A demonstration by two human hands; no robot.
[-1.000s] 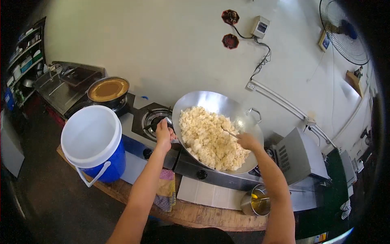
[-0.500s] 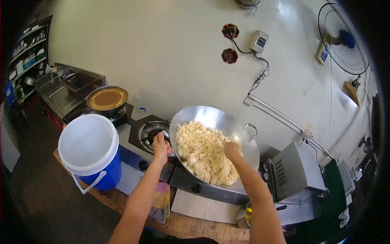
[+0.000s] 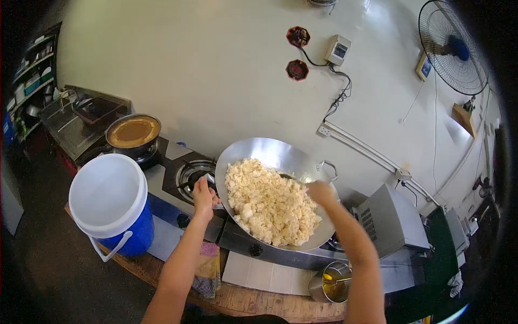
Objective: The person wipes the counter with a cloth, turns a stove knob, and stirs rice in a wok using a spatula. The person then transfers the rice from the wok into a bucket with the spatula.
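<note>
Over the wok [image 3: 264, 147], the right hand [image 3: 322, 193] blurs, its grip unclear.

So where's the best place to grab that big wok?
Probably by the loop handle at the far right of the wok, coming from the right: it sticks out past the rim, clear of the rice, so it's easy to wrap. The left hand grips the opposite side, which should help balance the wide bowl.
</note>
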